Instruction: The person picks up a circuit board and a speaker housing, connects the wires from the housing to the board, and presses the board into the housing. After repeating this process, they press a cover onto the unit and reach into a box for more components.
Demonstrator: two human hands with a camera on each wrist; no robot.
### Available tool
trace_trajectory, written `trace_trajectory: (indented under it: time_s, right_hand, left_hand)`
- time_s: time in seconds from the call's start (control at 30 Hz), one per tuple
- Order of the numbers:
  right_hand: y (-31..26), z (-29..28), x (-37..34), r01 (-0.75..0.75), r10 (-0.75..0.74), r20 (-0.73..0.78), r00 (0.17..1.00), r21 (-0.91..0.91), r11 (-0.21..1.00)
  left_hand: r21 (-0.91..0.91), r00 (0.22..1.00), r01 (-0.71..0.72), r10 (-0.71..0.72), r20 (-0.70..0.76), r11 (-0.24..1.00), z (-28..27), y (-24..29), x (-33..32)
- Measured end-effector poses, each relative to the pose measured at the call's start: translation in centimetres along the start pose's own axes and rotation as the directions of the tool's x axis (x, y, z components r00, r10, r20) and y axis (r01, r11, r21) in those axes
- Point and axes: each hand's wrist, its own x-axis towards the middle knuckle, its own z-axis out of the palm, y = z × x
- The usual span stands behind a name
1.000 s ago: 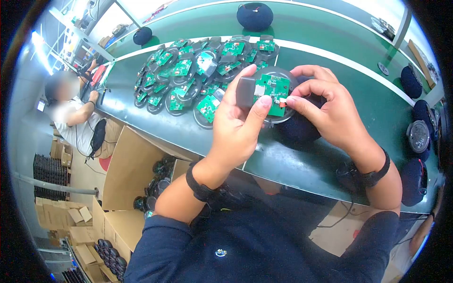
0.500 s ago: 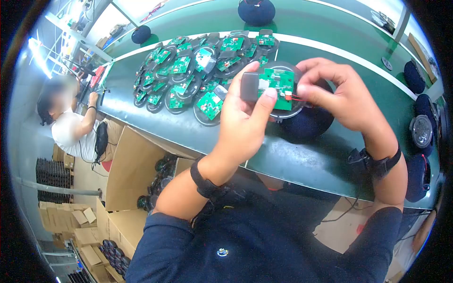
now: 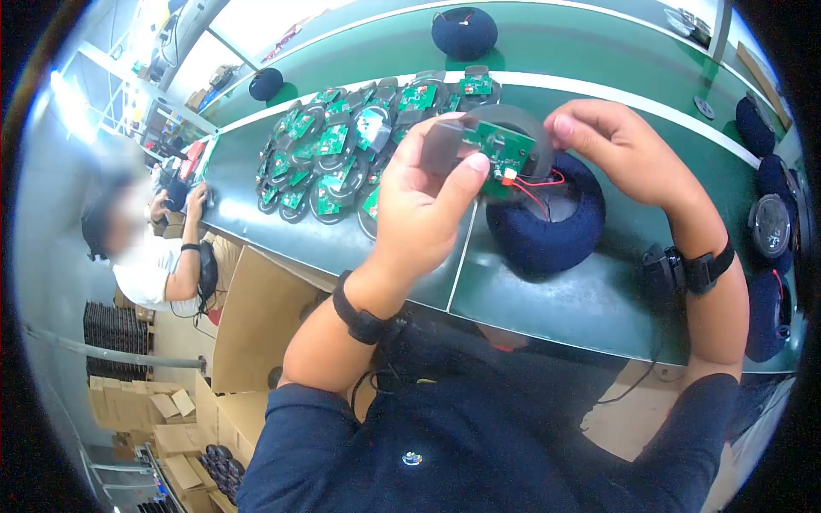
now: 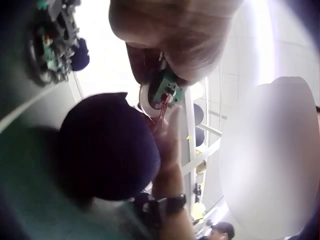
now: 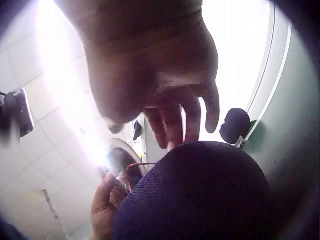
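In the head view my left hand (image 3: 428,201) grips a round dark disc (image 3: 540,141) that carries a green circuit board (image 3: 506,147), thumb on the board's near edge. Red wires (image 3: 539,181) run from a connector on the board into a round navy fabric-covered body (image 3: 547,235) standing on the bench. Above that body is my right hand (image 3: 620,150), fingers loosely bent and holding nothing. The right wrist view shows its fingers (image 5: 172,122) spread behind the fabric body (image 5: 195,195). In the left wrist view the board (image 4: 167,90) hangs from my left hand (image 4: 175,35).
A pile of discs with green boards (image 3: 333,141) lies left on the green bench (image 3: 547,303). More fabric bodies (image 3: 464,34) stand at the back and along the right edge. Left of the bench are an open cardboard box (image 3: 261,321) and a seated person (image 3: 158,256).
My right hand has let go of the wires by the connector and moved up and right. The disc has tilted in my left hand, and the fabric body with its wires is now more exposed.
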Motion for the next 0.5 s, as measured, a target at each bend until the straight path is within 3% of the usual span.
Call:
trace_trajectory:
  time_s: [0.03, 0.07, 0.1, 0.13, 0.2, 0.27, 0.33, 0.4, 0.5]
  right_hand:
    - [0.2, 0.0, 0.0, 0.062, -0.061, -0.018, 0.998, 0.097, 0.993]
    - [0.2, 0.3, -0.2, 0.064, -0.061, -0.028, 0.998, 0.098, 0.993]
    - [0.0, 1.0, -0.4, 0.123, -0.126, 0.004, 0.992, 0.192, 0.974]
    - [-0.2, 1.4, -0.5, 0.179, -0.195, 0.029, 0.980, 0.287, 0.941]
    - [0.3, 0.9, -0.4, 0.230, -0.252, 0.075, 0.965, 0.219, 0.948]
    - [0.6, 0.5, -0.4, 0.307, -0.315, 0.035, 0.948, 0.150, 0.940]
    - [0.4, 0.0, -0.6, 0.276, -0.279, 0.035, 0.960, 0.084, 0.958]
    - [-0.2, 0.1, -0.9, 0.330, -0.320, 0.084, 0.944, -0.314, 0.890]
    - [-0.5, 1.0, -0.8, 0.252, -0.251, 0.054, 0.967, -0.388, 0.887]
  left_hand:
    - [0.157, 1.000, -0.016, 0.012, 0.028, 0.987, -0.1, 0.6, 0.1]
    - [0.158, 0.999, -0.019, 0.013, 0.038, 0.987, -0.5, 0.8, 0.8]
    - [0.339, 0.933, -0.333, 0.255, 0.254, 0.880, -1.1, 0.8, 2.1]
    - [0.422, 0.765, -0.627, 0.413, 0.494, 0.655, -1.3, 0.9, 2.9]
    - [0.418, 0.764, -0.628, 0.419, 0.490, 0.656, -0.7, 1.1, 2.9]
    - [0.535, 0.776, -0.622, 0.359, 0.518, 0.572, -0.9, 0.7, 2.8]
    - [0.545, 0.772, -0.625, 0.341, 0.536, 0.559, -0.9, 0.0, 2.7]
    - [0.602, 0.735, -0.676, 0.324, 0.596, 0.426, -1.0, -0.7, 2.6]
    - [0.643, 0.778, -0.621, 0.251, 0.576, 0.449, -0.5, 0.3, 2.1]
